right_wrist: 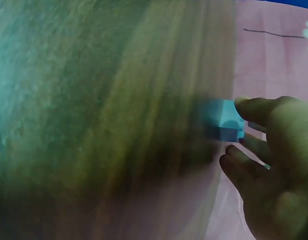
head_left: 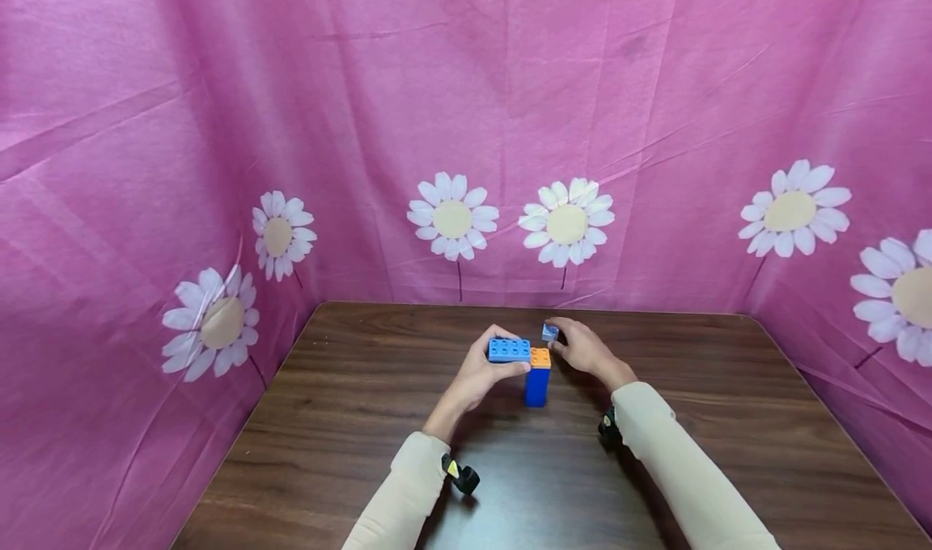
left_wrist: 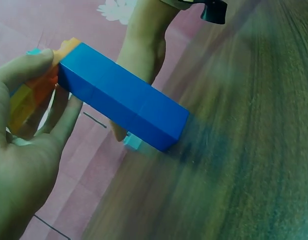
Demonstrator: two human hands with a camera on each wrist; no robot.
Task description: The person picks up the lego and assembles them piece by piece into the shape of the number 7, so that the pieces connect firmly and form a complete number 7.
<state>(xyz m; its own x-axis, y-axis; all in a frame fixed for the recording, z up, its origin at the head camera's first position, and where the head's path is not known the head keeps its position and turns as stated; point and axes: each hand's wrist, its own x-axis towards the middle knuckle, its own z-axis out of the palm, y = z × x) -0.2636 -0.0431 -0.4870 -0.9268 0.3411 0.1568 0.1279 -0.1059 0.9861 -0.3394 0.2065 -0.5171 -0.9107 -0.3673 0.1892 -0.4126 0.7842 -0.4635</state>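
My left hand point(head_left: 476, 376) grips the side arm of a toy brick build, thumb in front and fingers behind. A long light-blue brick point(head_left: 510, 349) tops that arm, beside an orange brick point(head_left: 540, 356). Below the orange one, a blue brick column point(head_left: 536, 390) stands upright at the table. The left wrist view also shows a yellow brick point(left_wrist: 21, 106) within the hand, partly hidden by the fingers. Just behind and right of the column, my right hand point(head_left: 585, 349) pinches a small light-blue brick point(right_wrist: 228, 119) between thumb and fingers, close over the tabletop.
The brown wood-grain table point(head_left: 349, 429) ends at a pink curtain point(head_left: 466, 89) printed with daisies, which encloses its back and both sides. A black wrist camera point(head_left: 463, 477) sits at the left sleeve, and another black device point(head_left: 608, 427) at the right sleeve.
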